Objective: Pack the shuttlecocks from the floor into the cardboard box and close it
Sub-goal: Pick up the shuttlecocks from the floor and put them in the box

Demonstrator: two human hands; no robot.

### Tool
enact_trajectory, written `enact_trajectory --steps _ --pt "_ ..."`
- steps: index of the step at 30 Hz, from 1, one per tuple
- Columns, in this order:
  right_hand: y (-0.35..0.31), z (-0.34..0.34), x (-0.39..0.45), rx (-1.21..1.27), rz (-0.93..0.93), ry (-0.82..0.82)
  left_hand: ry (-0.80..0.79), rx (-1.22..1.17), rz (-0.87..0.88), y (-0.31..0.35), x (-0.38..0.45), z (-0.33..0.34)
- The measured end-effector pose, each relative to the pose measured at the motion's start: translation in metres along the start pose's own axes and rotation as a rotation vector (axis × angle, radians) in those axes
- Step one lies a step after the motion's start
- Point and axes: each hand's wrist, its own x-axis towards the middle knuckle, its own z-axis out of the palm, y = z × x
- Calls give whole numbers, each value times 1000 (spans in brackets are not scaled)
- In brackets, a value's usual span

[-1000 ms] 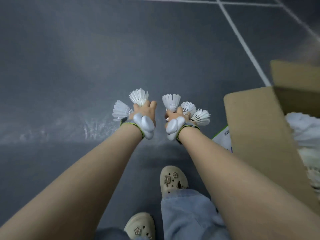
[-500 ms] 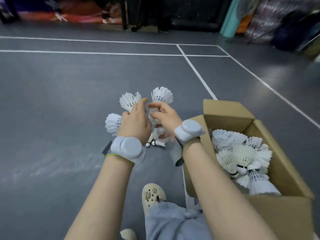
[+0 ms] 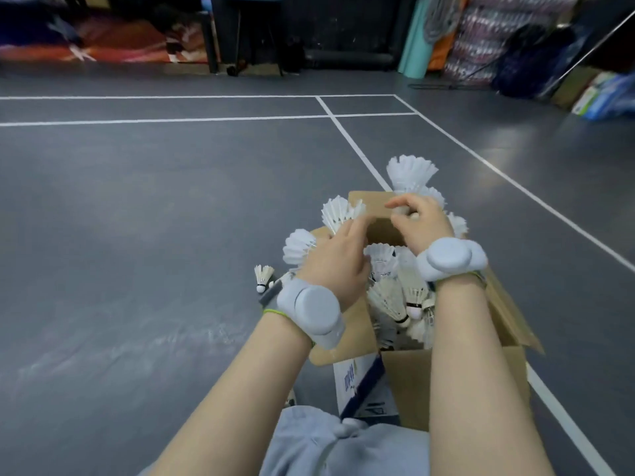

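An open cardboard box (image 3: 409,379) stands on the grey court floor, with several white feather shuttlecocks (image 3: 391,297) piled inside. My left hand (image 3: 336,266) is over the box's left flap, closed on two shuttlecocks (image 3: 335,213) whose feathers fan out up and left. Over the far end of the box, my right hand (image 3: 417,221) grips a few shuttlecocks (image 3: 410,173), feathers pointing up. One shuttlecock (image 3: 263,277) lies on the floor just left of the box. Both wrists wear grey bands.
White court lines (image 3: 350,142) cross the floor beyond and right of the box. Bags, rolled mats and stacked goods (image 3: 508,46) line the far wall. My knee in grey-blue cloth (image 3: 309,444) is at the bottom, against the box.
Both hands have carried their shuttlecocks to the right, from over the bare floor to above the open box. The view has lifted and turned toward the box.
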Motion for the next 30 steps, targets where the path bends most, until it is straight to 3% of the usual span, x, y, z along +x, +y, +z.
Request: enact_trajectory --steps 4,9,18,24,30 --pt "46 -36 0 154 62 94 -143 -29 97 18 -1 31" --pt "63 -45 6 286 96 93 -303 -71 152 18 -2 55" --pt "47 -41 12 171 51 34 -619 -269 109 25 -4 68" --pt "36 -20 18 15 49 -81 -483 -260 91 22 -1 55" --pt "43 3 19 -222 137 -434 -273 -180 -39 6 11 40"
